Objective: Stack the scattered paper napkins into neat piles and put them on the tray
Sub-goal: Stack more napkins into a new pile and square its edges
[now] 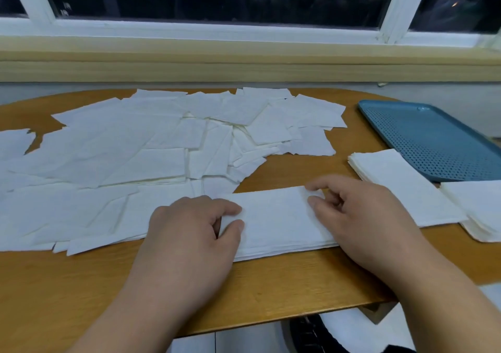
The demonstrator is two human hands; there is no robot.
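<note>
Napkins of white paper lie scattered over the left and far side of the brown wooden table. One squared pile and a second pile wait just beside the blue perforated plastic tray, which carries none yet; most of the work looks undone. The left hand and right hand pinch the ends of a third stack near the front edge, its long axis running left to right.
</note>
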